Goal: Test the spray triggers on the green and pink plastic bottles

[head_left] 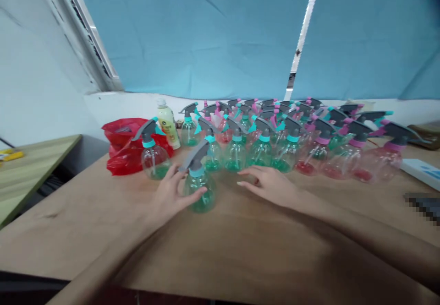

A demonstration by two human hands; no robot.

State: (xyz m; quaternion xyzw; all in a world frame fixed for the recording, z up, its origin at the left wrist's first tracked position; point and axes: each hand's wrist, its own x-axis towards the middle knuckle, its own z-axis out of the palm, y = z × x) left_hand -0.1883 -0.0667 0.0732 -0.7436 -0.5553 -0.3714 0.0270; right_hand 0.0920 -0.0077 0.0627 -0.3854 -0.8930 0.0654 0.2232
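Note:
A green spray bottle (201, 195) with a grey trigger head stands upright on the wooden table, in front of the others. My left hand (172, 193) is around its left side, thumb across the front of the bottle and fingers behind. To the right, my right hand (271, 183) hovers over the table with fingers apart and slightly curled, holding nothing. Behind it runs a row of green spray bottles (235, 154) with turquoise collars. Pink spray bottles (378, 160) with pink collars continue the row to the right. Another green-collared bottle (155, 160) stands at the row's left end.
A red plastic bag (125, 151) lies at the back left, beside a pale yellow bottle (168, 124). A white and blue box (422, 172) and a dark, pixelated object (426, 204) lie on the right. Blue cloth (206, 35) hangs behind the table (220, 250).

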